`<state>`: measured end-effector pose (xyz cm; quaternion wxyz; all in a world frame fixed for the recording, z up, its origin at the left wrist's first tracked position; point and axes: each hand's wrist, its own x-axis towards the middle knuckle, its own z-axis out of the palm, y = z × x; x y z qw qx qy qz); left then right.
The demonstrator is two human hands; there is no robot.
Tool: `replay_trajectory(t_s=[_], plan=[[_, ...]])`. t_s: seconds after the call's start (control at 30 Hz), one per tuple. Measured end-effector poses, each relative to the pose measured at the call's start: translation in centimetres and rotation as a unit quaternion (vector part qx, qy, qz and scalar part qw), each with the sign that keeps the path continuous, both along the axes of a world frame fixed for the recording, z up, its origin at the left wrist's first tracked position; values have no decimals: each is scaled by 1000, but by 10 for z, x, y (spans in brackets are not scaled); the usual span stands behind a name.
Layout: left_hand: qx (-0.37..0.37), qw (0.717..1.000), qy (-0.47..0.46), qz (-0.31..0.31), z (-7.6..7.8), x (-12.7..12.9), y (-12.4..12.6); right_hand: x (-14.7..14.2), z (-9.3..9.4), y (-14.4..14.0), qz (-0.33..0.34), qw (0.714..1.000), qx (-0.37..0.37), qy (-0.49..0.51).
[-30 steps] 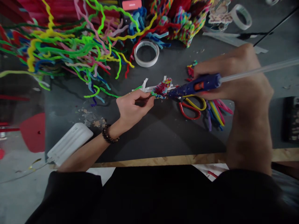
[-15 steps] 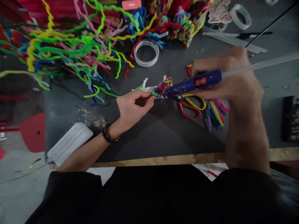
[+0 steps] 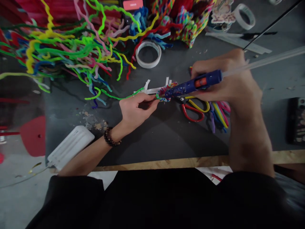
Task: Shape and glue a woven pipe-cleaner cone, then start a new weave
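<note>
My right hand (image 3: 226, 79) is wrapped round a blue hot glue gun (image 3: 184, 89), with a long clear glue stick (image 3: 267, 60) running out of its back end. Between thumb and fingertips my left hand (image 3: 138, 108) pinches a small multicoloured piece of twisted pipe cleaners (image 3: 164, 92). The gun's front end is at this piece; its nozzle tip is hidden, so I cannot tell whether they touch. White strips (image 3: 153, 90) lie just behind the piece. Below the gun rest scissors with red and yellow handles (image 3: 193, 113), their blades partly hidden.
A heap of colourful pipe cleaners (image 3: 71, 47) fills the back left. White tape rolls (image 3: 148, 54) lie behind my hands. A short pipe cleaner bundle (image 3: 220, 116) is by my right wrist. A white power bank (image 3: 71, 146) sits at front left, a dark phone (image 3: 296, 121) far right.
The glue gun and my right hand have shifted slightly left, closer to my left fingertips. The multicoloured piece has turned a little; my left hand stays almost in place.
</note>
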<state>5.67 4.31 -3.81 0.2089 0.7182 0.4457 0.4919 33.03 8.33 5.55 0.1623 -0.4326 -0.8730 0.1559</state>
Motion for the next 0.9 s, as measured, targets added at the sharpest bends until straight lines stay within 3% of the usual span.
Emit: replay_trajectory(t_s=[0.4, 0.9], plan=[[-3, 1000, 26, -6, 0, -2, -2, -3, 4, -1, -56, 997, -19, -57], [12, 999, 27, -19, 2, -2, -2, -1, 1, -1, -28, 998, -2, -49]])
